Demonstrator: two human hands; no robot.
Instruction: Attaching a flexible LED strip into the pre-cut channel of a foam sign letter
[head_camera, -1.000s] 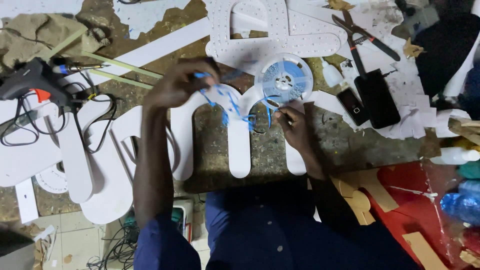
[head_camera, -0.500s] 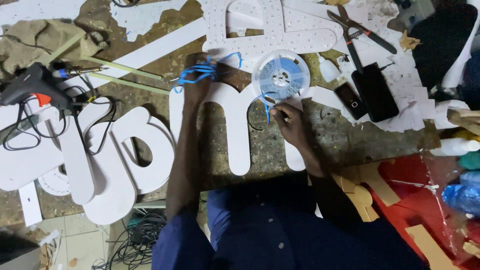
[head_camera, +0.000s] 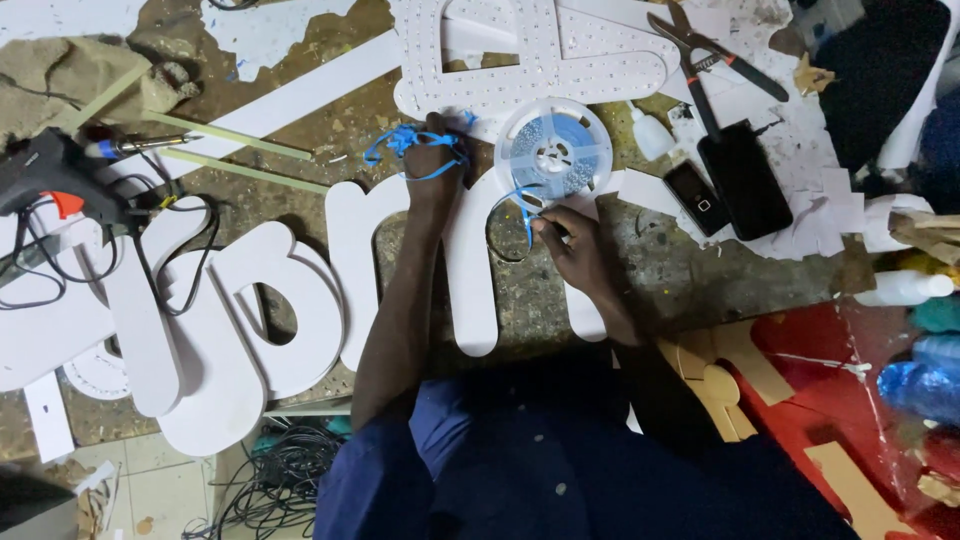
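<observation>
My left hand is stretched forward over the worktable, closed on a loose tangle of thin blue strip. My right hand pinches the end of the same blue strip just below a clear plastic reel wound with small dotted tape. Both hands lie over a large white cut-out letter shape. Beyond the reel lies a white perforated letter panel.
A black glue gun with cables and thin sticks sits at the left beside more white letters. Pliers, a small white bottle and two phones lie at the right. Red sheet and cardboard offcuts fill the lower right.
My left hand has carried the blue strip away from the reel, up and to the left, and stretched forward. My right hand stays below the reel on the strip's end.
</observation>
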